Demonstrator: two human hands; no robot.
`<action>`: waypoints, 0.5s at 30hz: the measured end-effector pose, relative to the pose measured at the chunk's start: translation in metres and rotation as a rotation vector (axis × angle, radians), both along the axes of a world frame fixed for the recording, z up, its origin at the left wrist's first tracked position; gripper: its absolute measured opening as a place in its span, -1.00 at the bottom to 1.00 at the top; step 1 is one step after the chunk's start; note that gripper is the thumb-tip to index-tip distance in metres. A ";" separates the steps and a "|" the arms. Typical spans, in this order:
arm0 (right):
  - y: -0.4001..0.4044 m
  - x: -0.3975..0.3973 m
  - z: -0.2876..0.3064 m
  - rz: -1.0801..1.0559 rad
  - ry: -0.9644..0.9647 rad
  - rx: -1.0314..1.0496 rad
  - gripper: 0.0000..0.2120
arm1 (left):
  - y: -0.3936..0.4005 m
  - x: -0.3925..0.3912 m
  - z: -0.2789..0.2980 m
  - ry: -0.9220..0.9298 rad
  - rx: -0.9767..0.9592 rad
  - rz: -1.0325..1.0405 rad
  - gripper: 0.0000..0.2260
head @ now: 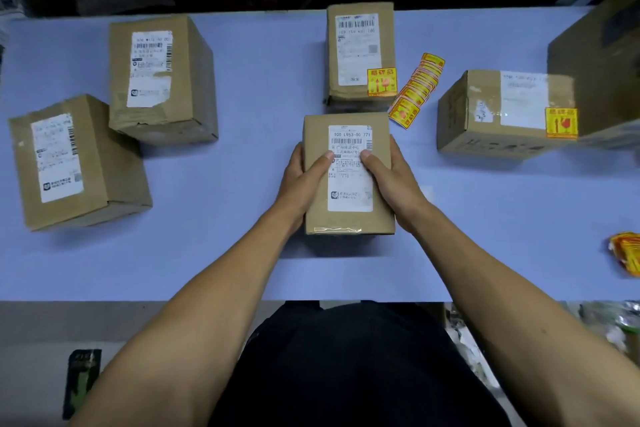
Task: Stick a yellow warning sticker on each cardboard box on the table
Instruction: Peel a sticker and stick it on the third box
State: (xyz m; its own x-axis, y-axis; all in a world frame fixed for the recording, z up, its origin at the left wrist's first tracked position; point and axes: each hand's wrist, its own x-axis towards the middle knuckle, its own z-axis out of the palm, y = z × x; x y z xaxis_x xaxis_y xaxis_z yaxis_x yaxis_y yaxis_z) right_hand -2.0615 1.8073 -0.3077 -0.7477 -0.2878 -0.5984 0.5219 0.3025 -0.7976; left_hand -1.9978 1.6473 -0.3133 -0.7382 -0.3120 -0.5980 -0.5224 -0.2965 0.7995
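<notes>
Both hands clasp the middle box (349, 173) on the blue worktop (242, 253): the left hand (304, 180) on its left side, the right hand (389, 180) on its right, thumbs on its white label. Behind it a stickered box (360, 52) stands beside a strip of yellow stickers (415, 88). Another stickered box (502, 114) sits right; two plain boxes (159, 80) lie left.

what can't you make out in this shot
Head view only:
- Big box at right: blurred and cut off by the frame edge, so any sticker is unclear.
- Sticker pile: cut off by the right edge.
- Held box: sides hidden by left hand and right hand.
</notes>
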 end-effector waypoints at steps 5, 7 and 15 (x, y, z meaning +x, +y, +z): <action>0.010 -0.014 -0.004 0.056 -0.016 -0.013 -0.39 | -0.003 -0.008 -0.003 -0.105 -0.185 -0.096 -0.28; 0.018 -0.019 -0.006 -0.014 -0.037 0.019 -0.39 | -0.004 -0.007 0.001 -0.123 -0.482 -0.169 -0.17; 0.031 -0.066 -0.019 0.146 0.317 0.572 -0.56 | 0.002 -0.054 0.017 0.151 -1.311 -0.913 -0.38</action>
